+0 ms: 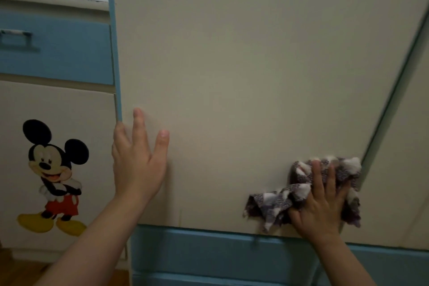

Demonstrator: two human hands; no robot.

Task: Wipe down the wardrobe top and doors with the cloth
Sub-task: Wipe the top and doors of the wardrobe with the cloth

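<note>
While wiping low on the cream wardrobe door (pixel 232 76), pressed the crumpled checked cloth (pixel 278 202) against its lower right corner, just above the blue base (pixel 209 253), using the right hand (pixel 322 206) spread wide and nearly straight-fingered, likely to push the fabric flat over the panel; braced the door's opposite side with the left hand (pixel 137 160), forefinger and thumb laid on the face, outer fingers seemingly hooked round the blue edge strip (pixel 115 53), probably to stop an open door swinging under the rubbing; judged the doors step under way, with the wardrobe top out of view; found no readable writing or brand anywhere; noted only a Mickey Mouse sticker (pixel 54 176) on the neighbouring cupboard front (pixel 58 104), below a blue drawer (pixel 58 60) with a bar handle (pixel 16 36).
</note>
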